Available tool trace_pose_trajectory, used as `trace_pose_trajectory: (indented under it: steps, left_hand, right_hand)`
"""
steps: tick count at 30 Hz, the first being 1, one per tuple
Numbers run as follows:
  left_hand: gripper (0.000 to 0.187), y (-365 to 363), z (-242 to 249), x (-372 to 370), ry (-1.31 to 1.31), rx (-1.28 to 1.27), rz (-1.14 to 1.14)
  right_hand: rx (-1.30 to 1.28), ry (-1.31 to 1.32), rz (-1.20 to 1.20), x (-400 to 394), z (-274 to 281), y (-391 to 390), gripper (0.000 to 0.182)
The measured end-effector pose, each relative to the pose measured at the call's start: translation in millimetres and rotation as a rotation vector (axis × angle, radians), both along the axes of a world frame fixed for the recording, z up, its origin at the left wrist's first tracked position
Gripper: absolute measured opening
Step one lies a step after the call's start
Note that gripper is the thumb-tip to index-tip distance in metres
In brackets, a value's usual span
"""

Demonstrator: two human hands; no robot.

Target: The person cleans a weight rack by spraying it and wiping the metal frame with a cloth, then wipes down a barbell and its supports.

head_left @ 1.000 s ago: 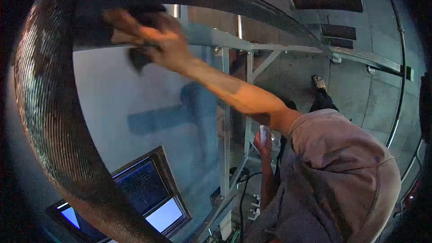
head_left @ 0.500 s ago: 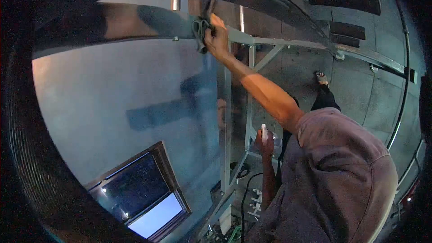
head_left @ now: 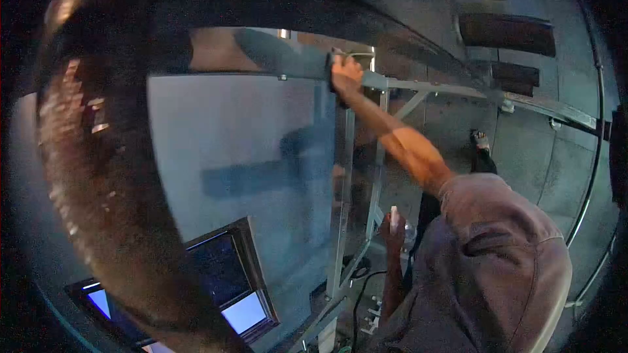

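Right grip [head_left: 347, 75] clenched on dark cloth-like wad [head_left: 332, 67], rail [head_left: 302, 67] beside it; wad likely light, soft, hold bunched middle. Left grip [head_left: 393, 232] grasping white-topped bottle [head_left: 394, 214].

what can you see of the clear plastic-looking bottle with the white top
The clear, plastic-looking bottle with its narrow white top, seemingly a spray head, is gripped near that top by the person's bare left hand, the only thing seen touching it. It shows between the grey metal frame and the grey-brown fabric shirt. The hand partly hides its body; contents and tilt are too blurred to tell.
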State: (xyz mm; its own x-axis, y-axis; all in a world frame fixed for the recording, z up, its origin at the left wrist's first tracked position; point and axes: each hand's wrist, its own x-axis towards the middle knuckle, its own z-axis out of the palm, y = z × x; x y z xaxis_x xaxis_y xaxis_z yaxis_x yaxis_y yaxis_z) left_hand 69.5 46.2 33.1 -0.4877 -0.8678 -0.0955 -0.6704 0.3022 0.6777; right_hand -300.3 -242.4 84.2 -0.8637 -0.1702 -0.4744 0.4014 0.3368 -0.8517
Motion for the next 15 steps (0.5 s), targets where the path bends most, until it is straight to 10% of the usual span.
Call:
trace_pose_trajectory:
  steps: [5, 10, 15]
  left_hand:
    - [0.02, -21, -32, 6, 0.075, 0.327, 0.151]
    - [0.026, -22, 1, -54, 0.095, 0.244, 0.04]
    - [0.03, -17, 40, -96, 0.221, -0.139, -0.136]
  right_hand:
    - [-0.134, 0.461, 0.037, -5, 137, 23, 0.04]
    - [-0.283, 0.53, 0.633, -23, 255, 63, 0.033]
    - [-0.579, 0.947, 0.429, -4, 279, 61, 0.034]
